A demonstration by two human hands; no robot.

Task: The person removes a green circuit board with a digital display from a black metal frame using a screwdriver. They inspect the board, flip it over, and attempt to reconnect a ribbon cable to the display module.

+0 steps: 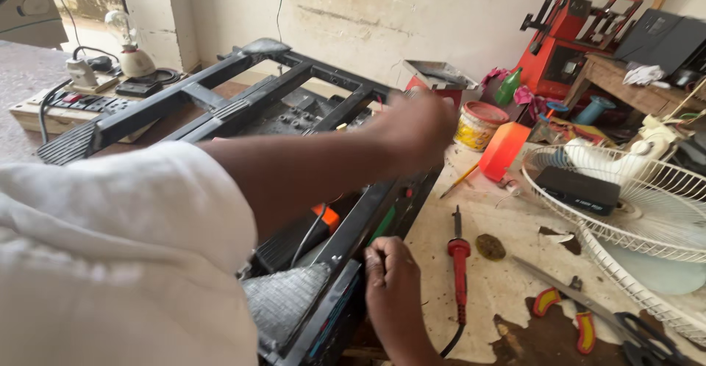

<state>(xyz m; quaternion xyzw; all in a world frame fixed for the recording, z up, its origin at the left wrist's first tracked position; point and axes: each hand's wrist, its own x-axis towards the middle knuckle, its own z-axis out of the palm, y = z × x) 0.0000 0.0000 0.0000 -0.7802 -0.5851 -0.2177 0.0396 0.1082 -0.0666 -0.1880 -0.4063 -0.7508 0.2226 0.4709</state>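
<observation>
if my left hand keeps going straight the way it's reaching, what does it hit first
Probably the tub, the yellowish one with a pink rim, standing just past the left hand beyond the black frame. The orange block sits a little nearer you. Depth is unclear in this one view, so the hand may pass above both.

Matt black plastic frame (220, 98), scuffed worktop (507, 285)

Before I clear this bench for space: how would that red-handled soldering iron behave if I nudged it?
The soldering iron looks light and stiff. Its round handle would probably roll. The cord trailing off the bench edge might drag it back.
</observation>
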